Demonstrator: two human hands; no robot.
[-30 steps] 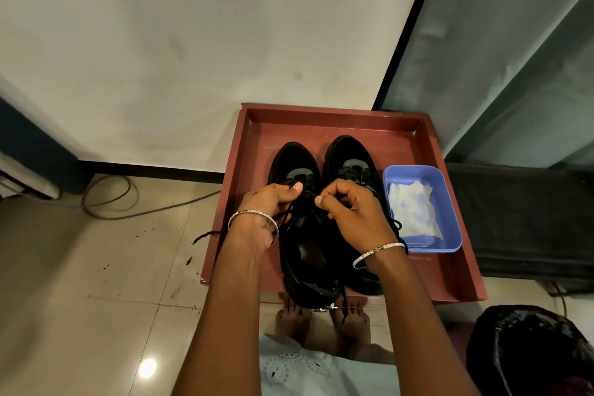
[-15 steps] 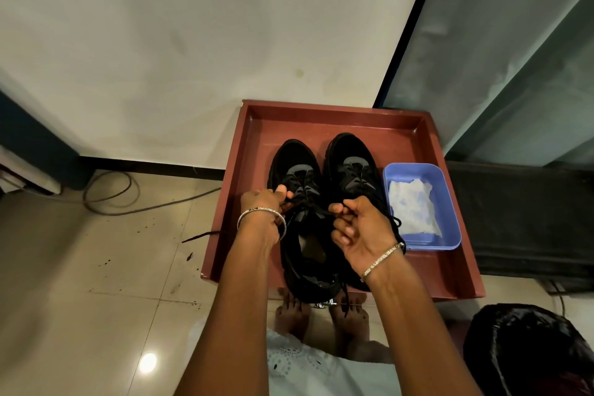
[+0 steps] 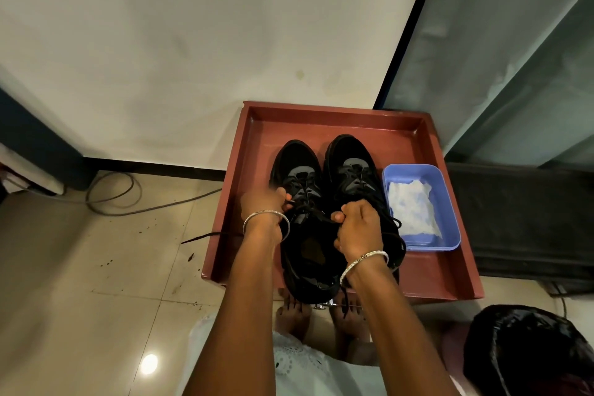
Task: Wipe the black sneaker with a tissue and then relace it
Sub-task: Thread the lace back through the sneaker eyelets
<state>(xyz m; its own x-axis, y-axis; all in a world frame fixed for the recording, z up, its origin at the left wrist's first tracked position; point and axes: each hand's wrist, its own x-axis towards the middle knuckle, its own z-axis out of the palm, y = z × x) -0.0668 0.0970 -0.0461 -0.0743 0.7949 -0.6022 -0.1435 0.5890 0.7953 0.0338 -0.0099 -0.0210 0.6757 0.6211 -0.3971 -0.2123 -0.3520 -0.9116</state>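
Left hand and right hand pinch the lace of 1 black sneaker (inside a tray).

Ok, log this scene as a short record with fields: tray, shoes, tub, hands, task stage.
tray: red tray on tiled floor
shoes: left sneaker and right sneaker, both black, side by side in tray
tub: blue tub right of shoes, white tissue inside
hands: left hand and right hand each grip the lace of the left sneaker
stage: relacing; lace end trails onto floor
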